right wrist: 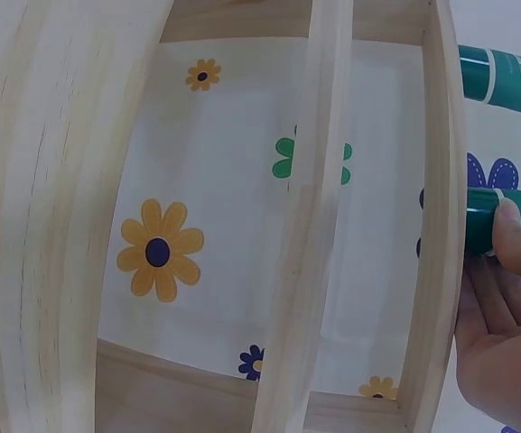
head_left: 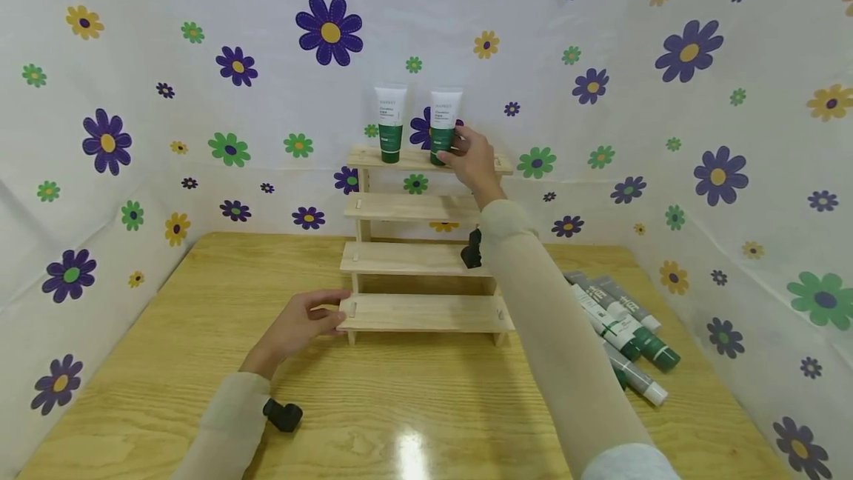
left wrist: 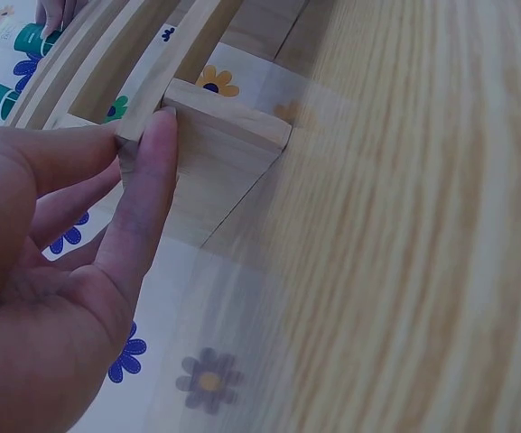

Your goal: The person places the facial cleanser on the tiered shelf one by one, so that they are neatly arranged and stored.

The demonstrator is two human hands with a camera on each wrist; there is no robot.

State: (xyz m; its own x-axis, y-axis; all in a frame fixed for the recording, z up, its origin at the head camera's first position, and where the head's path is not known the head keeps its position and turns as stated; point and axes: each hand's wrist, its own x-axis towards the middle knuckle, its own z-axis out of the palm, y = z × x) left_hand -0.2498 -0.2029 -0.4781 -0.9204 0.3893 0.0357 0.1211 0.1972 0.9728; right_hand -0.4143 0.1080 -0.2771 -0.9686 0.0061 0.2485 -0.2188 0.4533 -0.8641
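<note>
A tiered wooden shelf rack (head_left: pixel 413 258) stands on the table. On its top board, a white and green squeeze tube (head_left: pixel 390 124) stands upright on its cap at the left. A matching second tube (head_left: pixel 445 113) stands to the right of it, and my right hand (head_left: pixel 472 158) grips its green lower part. The right wrist view shows the thumb of my right hand (right wrist: pixel 513 289) against that tube's green cap (right wrist: pixel 481 219). With thumb and fingers, my left hand (head_left: pixel 303 328) pinches the left end of the lowest board; the left wrist view shows this hand (left wrist: pixel 70 244) at the board's corner.
Several grey, white and green tubes (head_left: pixel 613 317) lie in a loose pile on the table (head_left: pixel 400 406), right of the rack and beside my right forearm. A white flowered cloth (head_left: pixel 266 35) hangs behind the rack and along both sides.
</note>
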